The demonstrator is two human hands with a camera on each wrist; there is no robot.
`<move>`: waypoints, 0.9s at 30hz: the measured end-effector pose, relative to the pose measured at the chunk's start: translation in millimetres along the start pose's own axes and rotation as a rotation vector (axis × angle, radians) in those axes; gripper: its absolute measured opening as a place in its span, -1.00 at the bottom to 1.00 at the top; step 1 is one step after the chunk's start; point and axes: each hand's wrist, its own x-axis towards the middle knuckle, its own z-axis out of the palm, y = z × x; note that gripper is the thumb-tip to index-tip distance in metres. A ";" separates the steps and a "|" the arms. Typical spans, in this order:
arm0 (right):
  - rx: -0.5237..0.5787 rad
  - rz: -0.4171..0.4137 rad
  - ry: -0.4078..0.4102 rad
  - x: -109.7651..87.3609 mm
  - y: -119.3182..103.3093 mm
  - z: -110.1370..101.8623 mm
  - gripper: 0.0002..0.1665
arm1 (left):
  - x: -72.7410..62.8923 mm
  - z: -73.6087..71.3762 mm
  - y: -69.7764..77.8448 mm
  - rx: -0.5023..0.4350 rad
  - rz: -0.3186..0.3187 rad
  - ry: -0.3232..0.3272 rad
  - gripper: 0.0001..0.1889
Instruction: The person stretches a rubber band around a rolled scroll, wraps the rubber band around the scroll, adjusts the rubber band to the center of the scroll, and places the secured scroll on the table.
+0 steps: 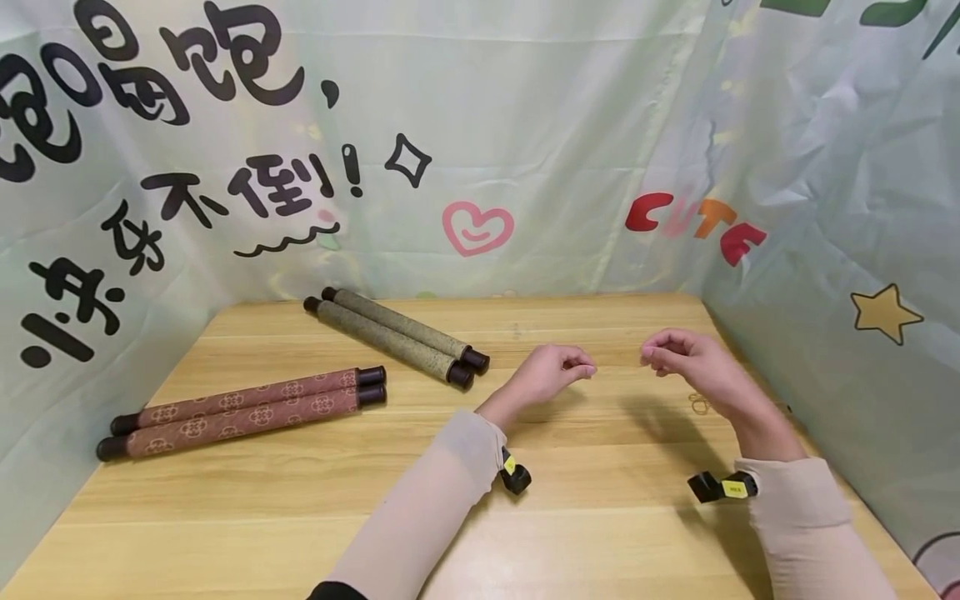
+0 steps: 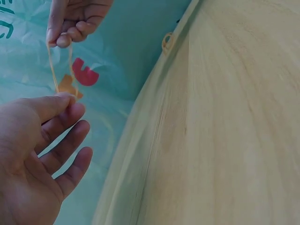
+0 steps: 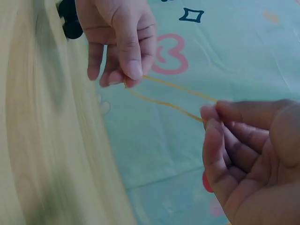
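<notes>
A thin yellow rubber band [image 3: 173, 96] is stretched between my two hands above the wooden table [image 1: 600, 517]. My left hand [image 1: 588, 369] pinches one end between thumb and fingertips. My right hand [image 1: 647, 355] pinches the other end, a short gap to the right. In the left wrist view the rubber band [image 2: 54, 70] runs from my left hand [image 2: 65, 101] up to my right hand [image 2: 65, 40]. The right wrist view shows my right hand [image 3: 211, 115] at lower right and my left hand [image 3: 124, 77] above it.
A second rubber band [image 1: 700, 405] lies on the table near the right curtain. Two brown patterned rolls [image 1: 247, 408] lie at the left, two grey-green rolls [image 1: 397, 337] at the back. Printed cloth walls [image 1: 825, 208] close in three sides.
</notes>
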 end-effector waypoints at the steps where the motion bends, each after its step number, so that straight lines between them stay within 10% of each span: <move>1: -0.010 0.000 0.019 -0.8 -1.3 -1.6 -0.65 | -0.2 0.3 -0.2 -0.009 -0.009 -0.002 -0.76; 8: -0.085 0.025 0.198 -5.2 -7.6 -7.7 -0.61 | -1.4 1.9 2.6 -0.039 0.000 0.002 -0.74; 27: -0.340 -0.083 0.247 -5.4 -21.5 11.6 -0.72 | -7.0 -5.6 14.7 0.032 0.059 -0.009 -0.69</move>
